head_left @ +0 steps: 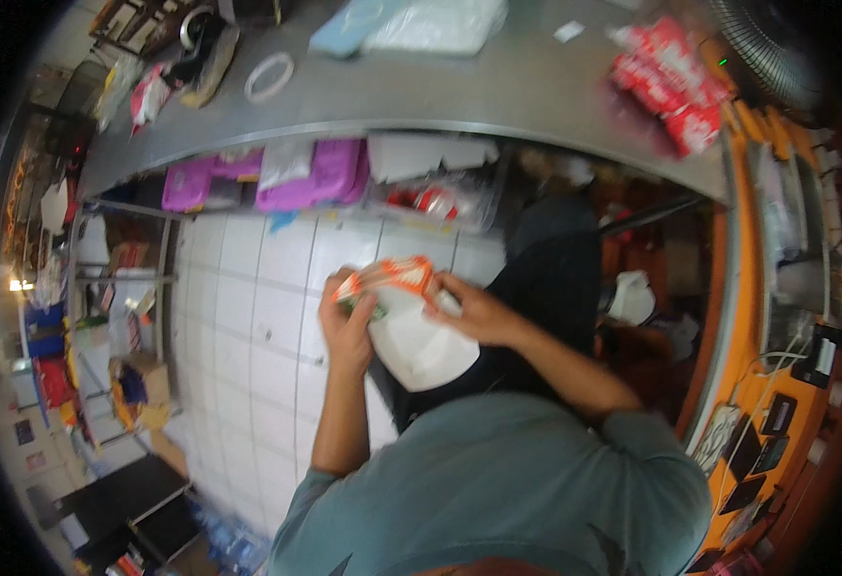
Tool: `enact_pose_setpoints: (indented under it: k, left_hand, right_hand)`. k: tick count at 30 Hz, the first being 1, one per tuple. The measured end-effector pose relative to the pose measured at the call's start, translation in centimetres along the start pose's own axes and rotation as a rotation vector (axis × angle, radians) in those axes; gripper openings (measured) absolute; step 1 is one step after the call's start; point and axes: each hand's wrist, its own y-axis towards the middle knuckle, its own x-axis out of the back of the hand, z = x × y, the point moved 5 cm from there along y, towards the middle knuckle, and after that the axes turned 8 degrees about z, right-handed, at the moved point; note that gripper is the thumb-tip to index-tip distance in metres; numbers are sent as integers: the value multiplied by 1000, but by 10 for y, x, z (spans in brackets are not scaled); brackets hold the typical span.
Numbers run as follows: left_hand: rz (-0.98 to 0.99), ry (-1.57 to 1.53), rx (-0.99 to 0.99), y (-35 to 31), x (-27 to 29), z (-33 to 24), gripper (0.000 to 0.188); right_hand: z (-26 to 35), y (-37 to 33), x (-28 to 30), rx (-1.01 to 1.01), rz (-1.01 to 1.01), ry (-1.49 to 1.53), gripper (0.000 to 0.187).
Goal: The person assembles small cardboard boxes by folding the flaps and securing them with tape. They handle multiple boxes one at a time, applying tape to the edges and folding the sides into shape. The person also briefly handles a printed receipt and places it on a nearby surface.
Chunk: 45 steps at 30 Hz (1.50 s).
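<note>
Between my two hands, above my lap, is a white paper container (426,348) with an orange-and-white printed edge, its pale inside facing up. My left hand (346,322) grips its left side, thumb on the inside and fingers behind the printed part. The right-hand side of the edge is pinched by my right hand (469,309), with the fingers closed on it. A small green patch shows close to my left thumb; what it is cannot be made out. Some blur hides finer detail.
Ahead stands a grey metal table (392,96) bearing a red-and-white package (671,86), a white ring (269,77) and clear plastic bags (435,24). Purple baskets (330,178) sit underneath. A fan (771,48) is at far right; shelving with a cardboard box (143,384) stands left.
</note>
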Motion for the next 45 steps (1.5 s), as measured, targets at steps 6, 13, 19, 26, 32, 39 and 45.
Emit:
enact_pose_setpoints:
  k: [6, 13, 19, 26, 32, 39, 45]
  left_hand:
    - [-243, -168, -396, 76, -24, -122, 39]
    - [65, 363, -1021, 162, -100, -225, 61]
    - [131, 725, -711, 142, -59, 5, 30]
    - [220, 1563, -364, 200, -14, 234, 50]
    - [728, 1501, 221, 274, 19, 318, 29]
    - [273, 1545, -220, 266, -10, 175, 20]
    - [-13, 1168, -388, 157, -29, 111, 17]
  right_hand:
    - [177, -46, 46, 724, -438, -747, 61]
    - [239, -33, 143, 494, -819, -1564, 21]
    - [212, -12, 240, 152, -818, -1579, 40]
    - [185, -43, 133, 639, -1145, -1430, 26]
    - [22, -28, 111, 172, -565, -1242, 30]
    - [-15, -33, 121, -412, -604, -1472, 30]
    - [-61, 16, 114, -272, -338, -532, 50]
